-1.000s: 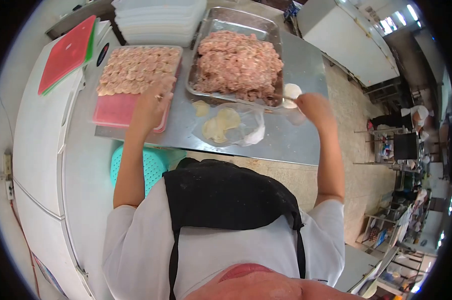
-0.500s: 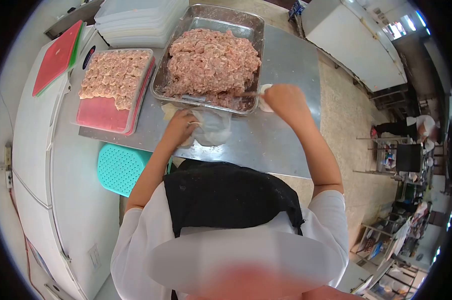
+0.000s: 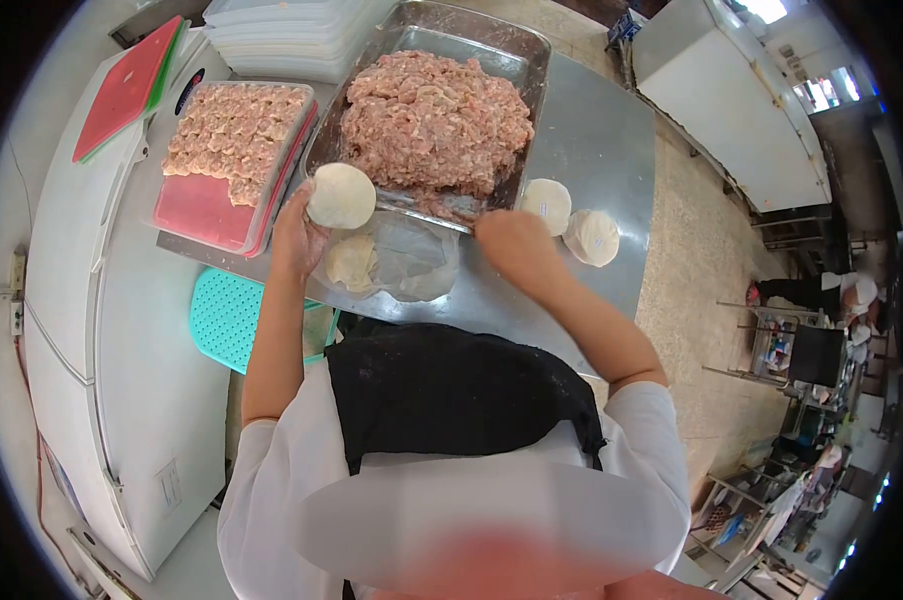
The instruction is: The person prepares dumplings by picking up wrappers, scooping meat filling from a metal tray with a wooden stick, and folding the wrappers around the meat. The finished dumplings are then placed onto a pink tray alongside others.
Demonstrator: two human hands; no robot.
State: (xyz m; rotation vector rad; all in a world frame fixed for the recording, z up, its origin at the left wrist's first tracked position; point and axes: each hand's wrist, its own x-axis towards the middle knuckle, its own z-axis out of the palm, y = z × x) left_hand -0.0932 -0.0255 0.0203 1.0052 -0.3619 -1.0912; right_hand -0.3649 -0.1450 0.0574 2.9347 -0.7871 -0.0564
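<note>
My left hand (image 3: pixel 296 235) holds up a round pale dough wrapper (image 3: pixel 342 196) over the near left corner of the metal tray (image 3: pixel 539 70). Minced meat (image 3: pixel 436 115) is heaped in that tray. Closed at the tray's near right edge is my right hand (image 3: pixel 516 243); whatever its fingers grip is hidden. Below the left hand, more dough wrappers (image 3: pixel 351 263) lie partly inside a clear plastic bag (image 3: pixel 417 262). Two round stacks of wrappers, one (image 3: pixel 547 203) beside the tray and another (image 3: pixel 592 238) farther right, rest on the steel table.
A lidless plastic box (image 3: pixel 201 212) on the left carries rows of filled dumplings. Stacked clear containers (image 3: pixel 281 35) stand behind it. A turquoise perforated stool (image 3: pixel 229 318) is below the table edge. Another person (image 3: pixel 856 292) is far off at right.
My left hand has risen from the bag with a wrapper. My right hand has moved left and nearer; the thin stick-like tool it held in the meat no longer shows. The wrapper stacks at right are uncovered.
</note>
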